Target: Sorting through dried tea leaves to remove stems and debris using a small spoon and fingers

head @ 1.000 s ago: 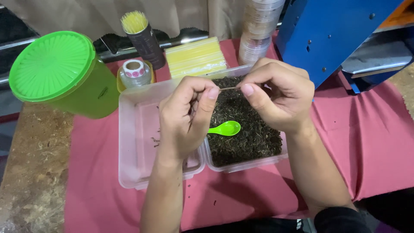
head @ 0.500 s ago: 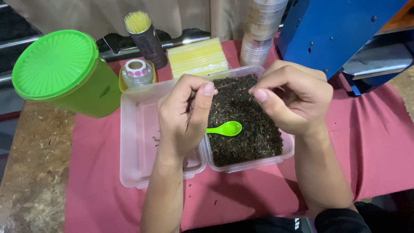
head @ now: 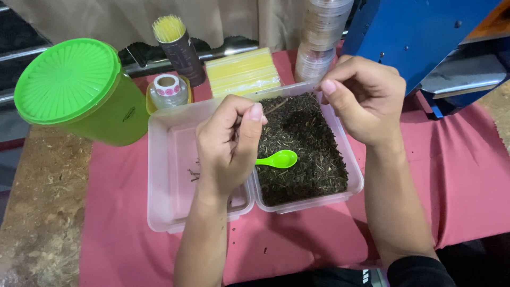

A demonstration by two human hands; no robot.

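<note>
Fingers of left hand (head: pixel 228 146) stay pinched on a thin brown twig (head: pixel 276 108) over the tray of dried leaves (head: pixel 303 154). Right hand (head: pixel 366 98) has let go and lifted toward the tray's far corner, fingers loosely curled, empty. Green spoon (head: pixel 277 159) unmoved on leaves.

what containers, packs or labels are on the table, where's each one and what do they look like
Green canister: far left, round, lime body, ribbed green lid, small dark label.
Sticker roll: beside the canister, white with pink dots, on a clear jar.
Dark tube: back, cylindrical, filled with yellow sticks.
Yellow pack: back centre, flat, striped.
Clear cup stack: back right.
Clear tub: centre, rectangular, holding dark dried leaves and a green spoon.
Clear lid tray: left of it, almost bare.
</note>
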